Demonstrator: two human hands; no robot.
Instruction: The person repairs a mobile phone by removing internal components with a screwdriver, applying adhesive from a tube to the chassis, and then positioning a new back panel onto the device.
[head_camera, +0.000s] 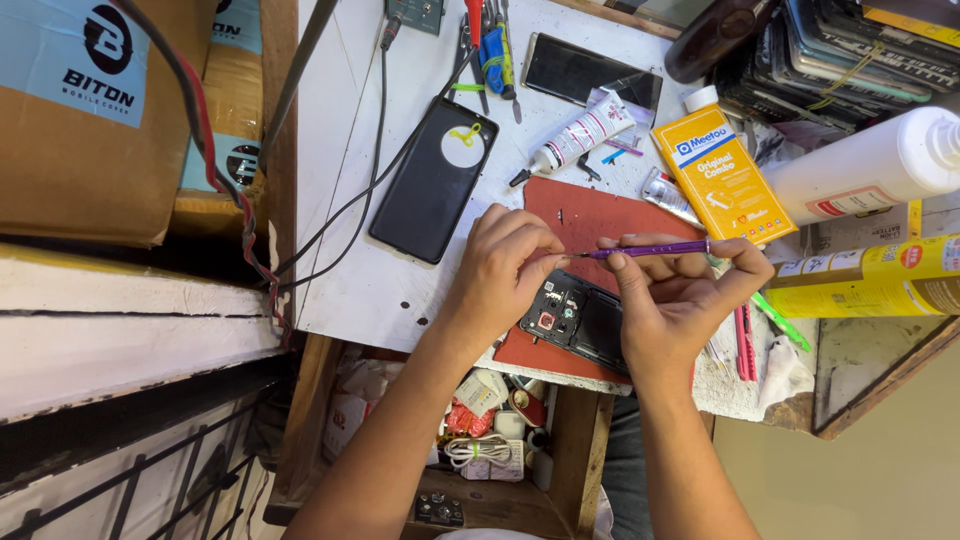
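Hands (505, 265) (680, 300) hide opened phone (575, 320) — screwdriver (650, 248) tip unclear.

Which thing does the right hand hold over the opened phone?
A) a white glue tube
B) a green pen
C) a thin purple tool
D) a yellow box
C: the right hand grips a thin purple tool, its tip pointing toward the fingers of the left hand, above the opened phone on the red mat.

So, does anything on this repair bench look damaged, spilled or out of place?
Yes: the opened phone on the red mat lies with its insides bare, its black back cover set apart to the left.
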